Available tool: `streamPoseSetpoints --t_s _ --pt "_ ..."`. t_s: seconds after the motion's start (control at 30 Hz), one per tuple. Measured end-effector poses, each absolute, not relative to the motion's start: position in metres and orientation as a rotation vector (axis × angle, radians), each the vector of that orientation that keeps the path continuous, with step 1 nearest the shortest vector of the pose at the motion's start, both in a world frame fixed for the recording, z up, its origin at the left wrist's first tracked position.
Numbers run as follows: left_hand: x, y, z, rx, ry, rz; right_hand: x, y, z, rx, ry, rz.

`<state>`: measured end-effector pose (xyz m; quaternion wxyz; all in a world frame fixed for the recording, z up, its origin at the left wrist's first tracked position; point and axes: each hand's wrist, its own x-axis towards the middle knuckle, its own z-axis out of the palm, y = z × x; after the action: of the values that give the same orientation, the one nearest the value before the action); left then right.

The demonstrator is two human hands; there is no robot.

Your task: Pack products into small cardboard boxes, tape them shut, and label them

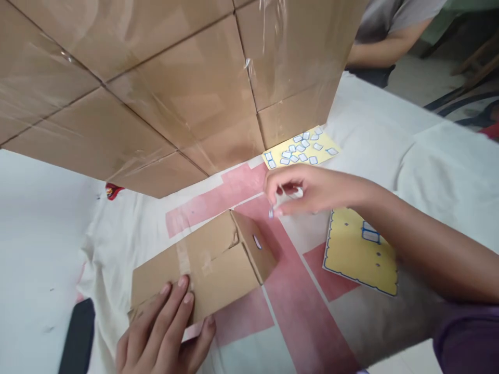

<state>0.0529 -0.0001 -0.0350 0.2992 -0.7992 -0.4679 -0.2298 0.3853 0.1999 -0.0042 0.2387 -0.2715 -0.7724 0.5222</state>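
Note:
My left hand (pixel 167 327) lies on top of a small cardboard box (pixel 206 265) at the lower middle, fingers flat and thumb at its near edge, steadying it. One small white sticker (pixel 257 241) is stuck on the box's right side. My right hand (pixel 307 189) hovers just beyond that side, thumb and fingers pinched on a small white sticker (pixel 271 212). A yellow sheet (pixel 300 149) with several small blue-edged stickers lies behind the hand. Another yellow sheet (pixel 360 257) with one sticker lies under my right forearm.
A large stack of taped cardboard cartons (pixel 175 88) fills the upper left and overhangs the cloth-covered table (pixel 374 130). A black phone (pixel 78 337) lies at the lower left. Another person's arm (pixel 385 47) shows at the top right, beyond the table.

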Motion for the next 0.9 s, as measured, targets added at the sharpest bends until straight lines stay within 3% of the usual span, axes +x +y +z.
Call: streamPoseSetpoints --t_s 0.23,0.6,0.9 --pt "0.032 -0.012 -0.042 -2.191 -1.257 -0.645 0.348 0.178 -0.038 -0.383 -2.173 1.797" --pt "0.010 -0.014 -0.050 -2.241 -1.236 -0.714 0.336 0.175 -0.061 -0.346 -1.858 1.958" --pt "0.014 -0.014 -0.051 -2.226 -1.254 -0.709 0.334 0.172 -0.065 -0.470 -1.861 1.863"
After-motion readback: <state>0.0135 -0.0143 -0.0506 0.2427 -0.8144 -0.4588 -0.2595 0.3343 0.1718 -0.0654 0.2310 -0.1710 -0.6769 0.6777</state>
